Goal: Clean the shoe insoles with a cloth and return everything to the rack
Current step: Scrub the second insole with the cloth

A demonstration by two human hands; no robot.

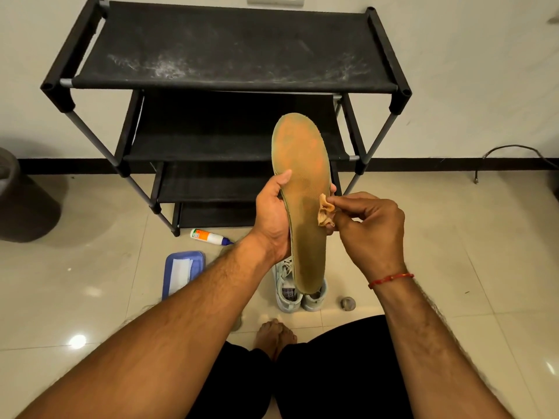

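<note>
A worn tan insole (302,176) stands upright in front of me, toe end up. My left hand (272,213) grips it at the middle, thumb on its left edge and fingertips showing at its right edge. My right hand (369,228) pinches a small crumpled tan cloth (325,211) against the insole's right edge. Below the insole a pair of pale grey sneakers (295,293) sits on the floor, partly hidden by it. Behind stands the black shoe rack (230,49), its dusty top shelf bare.
On the tiled floor lie a white bottle with a blue cap (208,237), a blue tray with a white sheet (181,273) and a small round grey object (348,303). A dark bin (18,195) stands at left, a cable (514,152) at right. My bare foot (275,337) is below.
</note>
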